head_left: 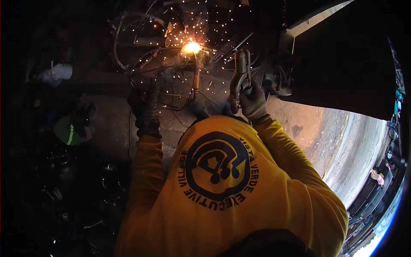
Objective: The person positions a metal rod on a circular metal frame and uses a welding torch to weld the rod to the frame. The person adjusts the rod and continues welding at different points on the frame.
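My right hand (254,102), in a pale work glove, is closed round a thick, shiny, bent metal piece (239,77) with a looped outline; its exact kind is unclear. My left hand (147,107), in a dark glove, reaches out beside thin bent metal rods (171,96). Shadow hides its fingers and anything they may hold. Between and beyond both hands, a bright welding glow (191,47) throws sparks at the upper end of an upright metal tube (197,77). Smoke and glare hide the joint itself.
Curved metal rods (117,43) and loose straight rods (227,49) lie around the glow. At the left are a person in green (72,130) and a white object (60,71). A large dark panel (342,64) stands at the right, with a road (355,141) and vehicles (374,192) past it.
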Available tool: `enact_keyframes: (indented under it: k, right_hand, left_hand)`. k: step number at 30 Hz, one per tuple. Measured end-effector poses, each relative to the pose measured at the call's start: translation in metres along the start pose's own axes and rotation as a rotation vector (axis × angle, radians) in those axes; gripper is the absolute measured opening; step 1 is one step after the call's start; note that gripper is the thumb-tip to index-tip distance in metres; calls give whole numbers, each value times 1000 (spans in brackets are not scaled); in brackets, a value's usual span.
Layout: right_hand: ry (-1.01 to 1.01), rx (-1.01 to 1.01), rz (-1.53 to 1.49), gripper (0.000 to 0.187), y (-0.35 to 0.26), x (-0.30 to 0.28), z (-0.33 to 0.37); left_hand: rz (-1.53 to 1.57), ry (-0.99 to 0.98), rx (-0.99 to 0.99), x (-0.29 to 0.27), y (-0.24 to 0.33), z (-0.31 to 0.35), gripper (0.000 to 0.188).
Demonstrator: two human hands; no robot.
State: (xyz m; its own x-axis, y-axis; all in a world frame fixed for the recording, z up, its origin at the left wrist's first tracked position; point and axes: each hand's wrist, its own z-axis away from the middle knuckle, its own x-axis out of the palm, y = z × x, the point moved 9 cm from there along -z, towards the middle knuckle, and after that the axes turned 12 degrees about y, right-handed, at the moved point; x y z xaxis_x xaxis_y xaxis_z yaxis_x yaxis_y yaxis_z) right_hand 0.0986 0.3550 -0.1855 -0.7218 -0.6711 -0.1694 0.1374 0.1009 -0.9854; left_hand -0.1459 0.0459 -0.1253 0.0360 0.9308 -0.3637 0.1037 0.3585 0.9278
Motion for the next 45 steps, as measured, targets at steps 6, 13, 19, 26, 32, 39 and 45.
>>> enact_keyframes:
  k: [6,13,19,26,32,39,45]
  right_hand:
    - [9,11,118,39,-24,-4,-2]
    - [-34,113,88,42,-18,2,1]
    - [-25,38,211,42,-16,2,0]
    - [25,46,162,40,-10,-1,-1]
    - [43,50,117,40,-17,0,-2]
    - [16,47,103,40,2,3,-2]
    - [-20,91,85,43,3,7,-2]
  left_hand:
    - [106,25,-341,0,-17,10,40]
    - [201,142,-647,-3,-24,22,50]
    - [197,170,-676,-7,-20,23,54]
    - [172,195,-664,-7,-25,20,50]
    - [161,200,-670,-7,-25,19,50]
    - [182,228,-681,-4,-8,24,55]
    - [168,254,-682,-8,-11,25,65]
